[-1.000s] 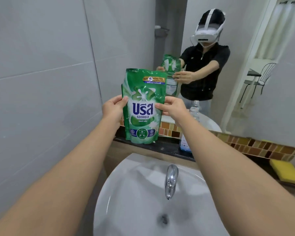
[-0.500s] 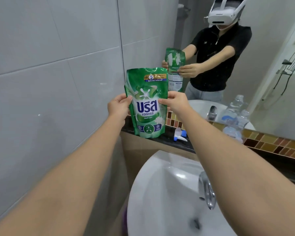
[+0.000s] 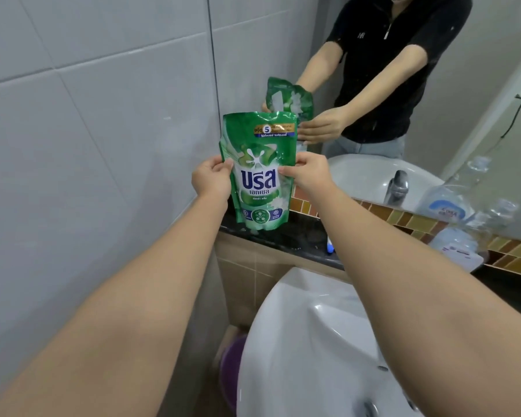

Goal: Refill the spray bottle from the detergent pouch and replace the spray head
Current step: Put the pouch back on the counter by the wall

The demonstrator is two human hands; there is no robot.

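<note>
A green detergent pouch (image 3: 259,173) with white and blue lettering stands upright over the black ledge (image 3: 298,239) behind the sink. My left hand (image 3: 212,179) pinches its left edge and my right hand (image 3: 309,173) pinches its right edge, both at mid-height. A clear plastic spray bottle (image 3: 460,242) with a white label stands on the ledge to the right, blurred. A small blue and white piece (image 3: 330,247), possibly the spray head, peeks out on the ledge beside my right forearm.
The white sink basin (image 3: 298,341) lies below my arms. A mirror (image 3: 463,100) above the ledge reflects the person, pouch, tap and bottle. Brown mosaic tiles (image 3: 409,219) run under the mirror. A grey tiled wall (image 3: 88,145) is on the left; a purple bucket (image 3: 230,368) sits below.
The view has swung left and down, so the sink and tap slid right. Both hands keep the same hold on the pouch, which stays upright over the ledge.
</note>
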